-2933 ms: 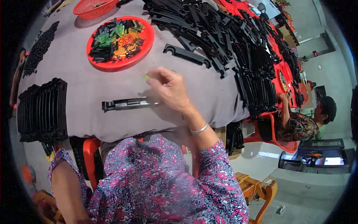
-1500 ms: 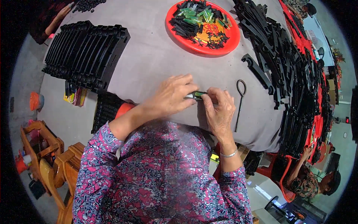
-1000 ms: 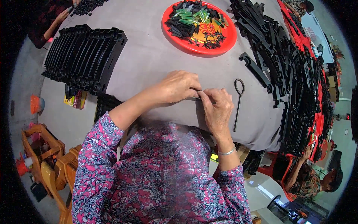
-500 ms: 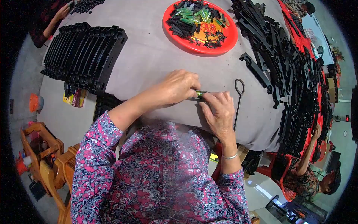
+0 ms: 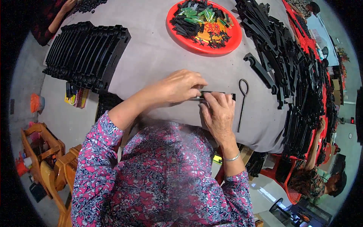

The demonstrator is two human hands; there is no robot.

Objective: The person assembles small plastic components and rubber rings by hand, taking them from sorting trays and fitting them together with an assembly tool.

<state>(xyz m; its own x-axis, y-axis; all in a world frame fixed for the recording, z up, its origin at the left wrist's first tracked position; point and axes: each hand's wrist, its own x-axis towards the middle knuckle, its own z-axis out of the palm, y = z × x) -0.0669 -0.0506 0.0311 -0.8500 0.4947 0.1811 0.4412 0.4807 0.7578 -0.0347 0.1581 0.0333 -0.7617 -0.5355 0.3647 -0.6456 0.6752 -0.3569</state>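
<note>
A narrow black plastic strip (image 5: 233, 97) lies crosswise before me, close to the near edge of the table; much of it is hidden under my fingers. My right hand (image 5: 218, 113) is closed over its middle, fingers bent and thumb tucked below. At the strip's left part, my left hand (image 5: 180, 87) grips with thumb and curled fingers. Just right of my right hand lies a thin dark metal rod with a looped end (image 5: 244, 90). Beyond my hands stands a red round tray (image 5: 236, 38) with small clear green pieces (image 5: 191, 15), black strips and tiny black bits.
A row of black plastic parts (image 5: 87, 56) stands side by side at the left. Loose long black parts (image 5: 280, 56) are heaped along the right, with one (image 5: 261, 73) nearer me. Other people's arms (image 5: 56, 20) show at far left and right. Wooden chairs (image 5: 56, 162) stand lower left.
The bright green showing between my hands is now covered, and the strip's right end shows past my right fingers. My left fingers have extended slightly right; my right hand has shifted slightly.
</note>
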